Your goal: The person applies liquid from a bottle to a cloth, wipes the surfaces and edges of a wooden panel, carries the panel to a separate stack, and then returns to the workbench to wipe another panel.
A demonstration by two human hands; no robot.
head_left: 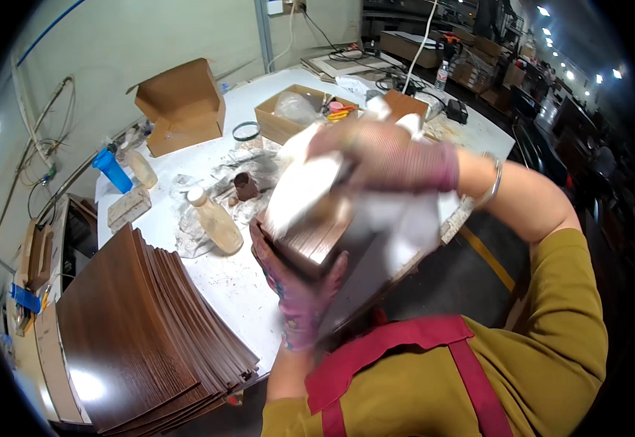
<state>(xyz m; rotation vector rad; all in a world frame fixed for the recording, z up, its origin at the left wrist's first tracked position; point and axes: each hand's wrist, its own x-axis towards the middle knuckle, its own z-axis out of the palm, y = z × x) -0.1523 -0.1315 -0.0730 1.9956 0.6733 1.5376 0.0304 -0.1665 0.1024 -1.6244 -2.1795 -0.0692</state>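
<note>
My left hand (pixel 301 309), in a purple patterned glove, grips the lower end of a brown wood-grain panel (pixel 316 239), fingers on one side and thumb on the other. Bright white covers part of that panel; glare or cloth, I cannot tell. Over its far end, my right hand (pixel 379 156) in a striped glove is closed on a white cloth (pixel 408 218), smeared by motion. Beside the left hand stands a plastic bottle (pixel 219 224) with a white cap. A small brown pot (pixel 244 186) sits on stained crumpled sheeting (pixel 192 234).
A stack of dark wood-grain panels (pixel 143 328) stands at the left front of the white table (pixel 223 291). Farther back are an open cardboard box (pixel 186 109), a box of tools (pixel 277 124), a blue bottle (pixel 112 171) and tangled cables (pixel 397 67).
</note>
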